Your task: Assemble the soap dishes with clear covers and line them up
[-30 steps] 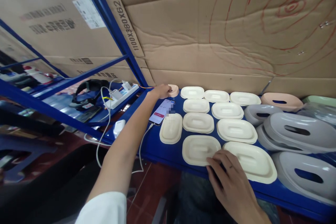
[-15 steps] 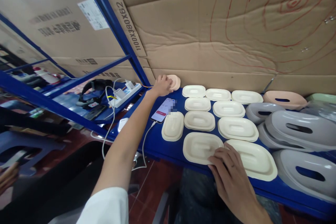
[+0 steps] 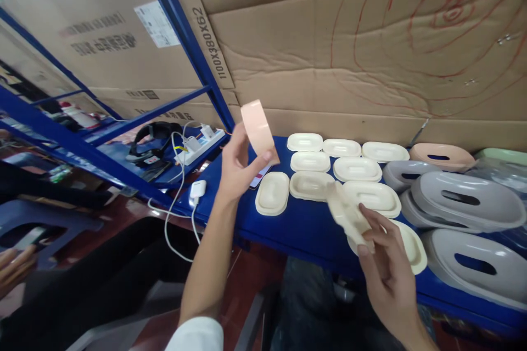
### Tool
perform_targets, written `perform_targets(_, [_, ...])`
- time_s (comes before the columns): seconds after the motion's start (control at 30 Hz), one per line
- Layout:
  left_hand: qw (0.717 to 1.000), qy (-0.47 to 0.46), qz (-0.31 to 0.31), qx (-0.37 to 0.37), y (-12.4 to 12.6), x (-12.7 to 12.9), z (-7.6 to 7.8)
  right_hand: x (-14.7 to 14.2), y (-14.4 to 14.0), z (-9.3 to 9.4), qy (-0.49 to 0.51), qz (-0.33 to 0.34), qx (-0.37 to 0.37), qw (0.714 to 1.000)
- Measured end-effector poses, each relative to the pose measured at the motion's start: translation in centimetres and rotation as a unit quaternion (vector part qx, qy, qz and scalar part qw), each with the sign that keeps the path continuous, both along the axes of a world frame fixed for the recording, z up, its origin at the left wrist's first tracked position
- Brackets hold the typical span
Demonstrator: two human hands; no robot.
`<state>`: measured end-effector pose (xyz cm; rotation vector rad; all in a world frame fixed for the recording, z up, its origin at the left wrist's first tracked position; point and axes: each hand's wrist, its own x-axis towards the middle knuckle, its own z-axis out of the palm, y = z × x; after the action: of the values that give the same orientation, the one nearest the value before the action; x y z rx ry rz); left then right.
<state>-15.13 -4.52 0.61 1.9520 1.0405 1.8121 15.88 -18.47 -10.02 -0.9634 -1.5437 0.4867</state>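
My left hand holds a pink oval plastic piece up above the blue shelf, tilted on edge. My right hand grips a cream oval tray lifted off the shelf's near edge and tilted. Several more cream trays lie flat in rows on the shelf between the two hands. A phone is mostly hidden behind my left hand.
Grey slotted lids and a pink lid are piled at the right. Cardboard boxes wall the back. A power strip, headphones and a white charger with cables lie at the left. Another person's hand shows at far left.
My left hand took the pink piece from the back of the shelf and raised it toward me. My right hand picked up the nearest cream tray and tilted it.
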Motion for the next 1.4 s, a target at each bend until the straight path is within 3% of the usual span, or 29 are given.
perform_targets(0.1, [0.968,-0.174,-0.145,-0.104,-2.2,3.0,-1.5,-0.1,0.5,0.0,0.098,0.014,-0.054,0.994])
perform_targets(0.3, [0.833,-0.353,-0.297,-0.307,-4.4,8.7,-4.1,0.1,1.6,0.3,0.174,0.036,-0.093,0.980])
perform_targets(0.47, [0.752,-0.447,-0.311,-0.371,-5.3,12.2,-5.3,-0.2,3.1,2.1,0.130,0.029,-0.055,0.990])
perform_targets(0.67, [0.716,-0.528,-0.268,-0.369,-6.1,15.0,-5.6,-2.0,5.7,1.7,0.032,-0.015,-0.063,0.997])
perform_targets(0.83, [0.725,-0.524,-0.273,-0.355,-6.0,14.9,-6.1,-2.2,6.0,1.5,-0.017,-0.024,-0.092,0.995])
perform_targets(1.0, [0.747,-0.498,-0.282,-0.340,-5.4,13.6,-6.1,-0.5,4.9,3.0,0.009,-0.005,-0.052,0.999])
perform_targets(1.1, [0.792,-0.461,-0.260,-0.306,-4.8,12.2,-5.6,1.7,4.1,4.9,-0.055,-0.033,-0.028,0.998])
perform_targets(1.23, [0.861,-0.374,-0.228,-0.260,-4.4,11.0,-5.2,4.1,3.6,7.6,-0.193,-0.031,-0.055,0.979])
perform_targets(1.4, [0.913,-0.195,-0.265,-0.239,-5.3,11.9,-5.3,4.2,4.1,9.0,-0.228,-0.004,-0.074,0.971])
